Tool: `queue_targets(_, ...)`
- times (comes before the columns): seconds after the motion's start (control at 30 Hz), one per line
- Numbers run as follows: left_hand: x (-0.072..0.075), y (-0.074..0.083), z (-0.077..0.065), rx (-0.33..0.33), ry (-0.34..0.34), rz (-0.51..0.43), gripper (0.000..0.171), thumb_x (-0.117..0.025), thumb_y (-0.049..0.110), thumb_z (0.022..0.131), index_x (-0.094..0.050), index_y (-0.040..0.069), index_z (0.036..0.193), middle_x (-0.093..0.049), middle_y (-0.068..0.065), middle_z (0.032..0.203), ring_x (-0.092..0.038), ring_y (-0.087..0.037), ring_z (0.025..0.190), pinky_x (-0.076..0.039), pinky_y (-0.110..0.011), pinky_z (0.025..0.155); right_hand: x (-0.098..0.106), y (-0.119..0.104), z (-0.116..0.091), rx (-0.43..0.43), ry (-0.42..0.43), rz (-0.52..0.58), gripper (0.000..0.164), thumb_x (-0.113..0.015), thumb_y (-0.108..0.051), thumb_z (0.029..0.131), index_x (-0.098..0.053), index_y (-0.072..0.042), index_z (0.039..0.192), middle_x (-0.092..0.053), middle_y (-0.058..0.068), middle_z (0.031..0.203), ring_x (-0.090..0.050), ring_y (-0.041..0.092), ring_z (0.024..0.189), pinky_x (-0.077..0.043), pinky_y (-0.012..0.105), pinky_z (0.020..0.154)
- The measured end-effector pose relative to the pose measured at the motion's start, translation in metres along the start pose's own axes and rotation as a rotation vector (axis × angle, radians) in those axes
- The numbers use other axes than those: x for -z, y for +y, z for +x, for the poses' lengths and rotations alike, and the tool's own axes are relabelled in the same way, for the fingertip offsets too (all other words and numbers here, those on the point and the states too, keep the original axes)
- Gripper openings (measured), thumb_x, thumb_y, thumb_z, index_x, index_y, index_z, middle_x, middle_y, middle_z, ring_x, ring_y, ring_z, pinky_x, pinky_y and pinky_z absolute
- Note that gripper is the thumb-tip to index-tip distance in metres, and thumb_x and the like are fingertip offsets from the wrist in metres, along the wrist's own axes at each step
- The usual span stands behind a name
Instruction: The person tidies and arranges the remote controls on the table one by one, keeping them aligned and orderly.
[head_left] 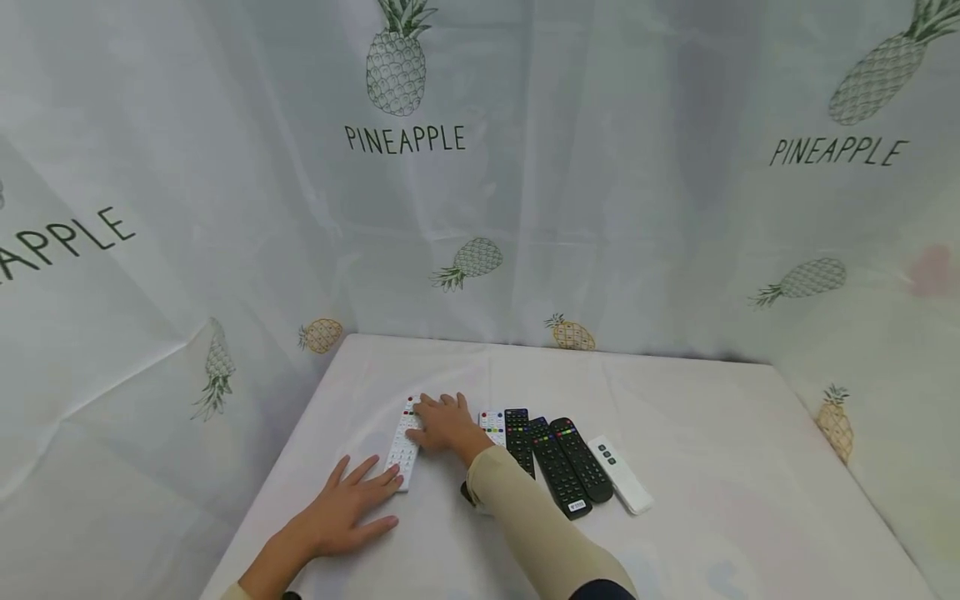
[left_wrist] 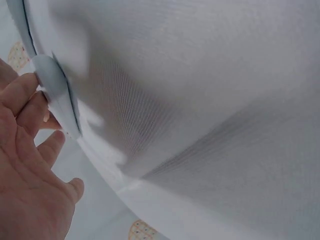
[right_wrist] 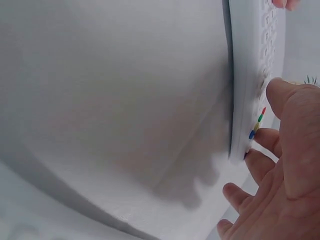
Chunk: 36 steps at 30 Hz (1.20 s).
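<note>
A white remote control [head_left: 403, 446] with rows of buttons lies on the left part of the white-covered table. My right hand [head_left: 448, 429] is over its far end; in the right wrist view the thumb [right_wrist: 280, 92] and two fingertips of that hand [right_wrist: 280, 165] rest on its button face, by the coloured keys. At the near end, my left hand [head_left: 341, 512] has its fingers spread and reaches the remote's lower edge with the fingertips. The left wrist view shows that same hand [left_wrist: 30, 170] with its fingertips at the remote's end [left_wrist: 52, 85].
Right of the right forearm, several remotes stand in a slanted row: a white one [head_left: 492, 423], black ones [head_left: 519, 437] [head_left: 558, 467] [head_left: 581, 460], and a slim white one [head_left: 621, 475] with few buttons. The right sleeve [head_left: 540, 525] partly covers the row. A pineapple-print curtain [head_left: 600, 208] surrounds the table [head_left: 712, 467].
</note>
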<state>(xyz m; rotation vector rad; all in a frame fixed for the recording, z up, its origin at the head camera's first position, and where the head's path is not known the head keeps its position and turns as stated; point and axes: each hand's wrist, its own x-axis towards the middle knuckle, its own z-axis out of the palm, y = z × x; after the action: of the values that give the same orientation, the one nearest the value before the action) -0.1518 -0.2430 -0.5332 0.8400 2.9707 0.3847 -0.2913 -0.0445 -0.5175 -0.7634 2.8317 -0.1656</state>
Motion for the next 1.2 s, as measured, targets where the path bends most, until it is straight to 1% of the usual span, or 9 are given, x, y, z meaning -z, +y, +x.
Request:
queue_targets(0.1, 0.001, -0.001, 0.003, 0.009, -0.015, 0.003, 0.059, -0.051, 0.057, 0.096, -0.055, 0.02, 0.143, -0.05, 0.003, 0.15, -0.034, -0.038, 0.145, -0.013, -0.072, 0.111, 0.001, 0.0, 0.001, -0.005, 0.004, 0.012, 0.061, -0.045, -0.06, 0.098, -0.041, -0.029, 0.151, -0.033, -0.007, 0.161, -0.034, 0.029, 0.147, -0.021, 0.055, 0.12)
queue_targets(0.23, 0.0, -0.005, 0.006, 0.036, -0.043, -0.016, 0.061, -0.049, 0.059, 0.097, -0.053, 0.022, 0.145, -0.046, 0.004, 0.153, -0.03, -0.037, 0.147, -0.011, -0.071, 0.112, 0.002, 0.0, 0.004, -0.01, 0.002, 0.032, 0.061, -0.047, -0.058, 0.098, -0.041, -0.028, 0.151, -0.032, -0.007, 0.161, -0.033, 0.029, 0.147, -0.02, 0.055, 0.121)
queue_targets(0.4, -0.002, -0.011, 0.009, 0.025, -0.016, -0.023, 0.059, -0.051, 0.056, 0.097, -0.055, 0.019, 0.143, -0.049, 0.002, 0.151, -0.033, -0.04, 0.145, -0.012, -0.073, 0.111, 0.001, -0.001, 0.007, -0.009, 0.006, 0.064, 0.062, -0.046, -0.058, 0.099, -0.039, -0.027, 0.152, -0.03, -0.006, 0.162, -0.032, 0.03, 0.147, -0.02, 0.055, 0.121)
queue_targets(0.53, -0.004, -0.015, 0.01, 0.018, -0.016, -0.033, 0.06, -0.05, 0.058, 0.097, -0.055, 0.02, 0.143, -0.05, 0.001, 0.151, -0.033, -0.04, 0.145, -0.013, -0.073, 0.11, 0.003, -0.001, 0.007, -0.015, -0.004, 0.108, 0.062, -0.046, -0.057, 0.099, -0.04, -0.025, 0.152, -0.031, -0.005, 0.162, -0.032, 0.031, 0.147, -0.019, 0.056, 0.121)
queue_targets(0.63, -0.004, -0.015, 0.01, 0.016, -0.027, -0.049, 0.06, -0.049, 0.058, 0.097, -0.054, 0.02, 0.143, -0.049, 0.002, 0.151, -0.033, -0.04, 0.146, -0.012, -0.073, 0.111, 0.003, 0.0, 0.007, -0.024, -0.025, 0.123, 0.06, -0.042, -0.057, 0.1, -0.04, -0.026, 0.152, -0.03, -0.006, 0.162, -0.031, 0.031, 0.148, -0.017, 0.056, 0.121)
queue_targets(0.77, -0.004, -0.014, 0.011, 0.013, -0.024, -0.058, 0.061, -0.049, 0.058, 0.097, -0.054, 0.02, 0.143, -0.049, 0.001, 0.151, -0.033, -0.04, 0.145, -0.012, -0.073, 0.111, 0.001, 0.003, 0.01, -0.034, -0.028, 0.118, 0.059, -0.037, -0.059, 0.101, -0.04, -0.028, 0.152, -0.03, -0.007, 0.162, -0.031, 0.031, 0.148, -0.018, 0.056, 0.121)
queue_targets(0.97, -0.003, -0.015, 0.013, 0.022, -0.037, -0.036, 0.062, -0.047, 0.059, 0.097, -0.053, 0.02, 0.144, -0.048, 0.001, 0.152, -0.033, -0.039, 0.146, -0.013, -0.073, 0.111, 0.002, 0.004, 0.013, -0.028, -0.024, 0.14, 0.059, -0.037, -0.058, 0.101, -0.04, -0.028, 0.152, -0.029, -0.007, 0.163, -0.031, 0.032, 0.148, -0.017, 0.057, 0.121)
queue_targets(1.2, 0.0, -0.017, 0.015, 0.029, -0.033, -0.028, 0.061, -0.048, 0.058, 0.097, -0.054, 0.02, 0.144, -0.049, 0.001, 0.151, -0.034, -0.039, 0.145, -0.015, -0.073, 0.111, 0.002, 0.004, 0.014, -0.029, -0.01, 0.162, 0.059, -0.04, -0.057, 0.101, -0.04, -0.027, 0.152, -0.028, -0.006, 0.163, -0.032, 0.033, 0.147, -0.018, 0.057, 0.121)
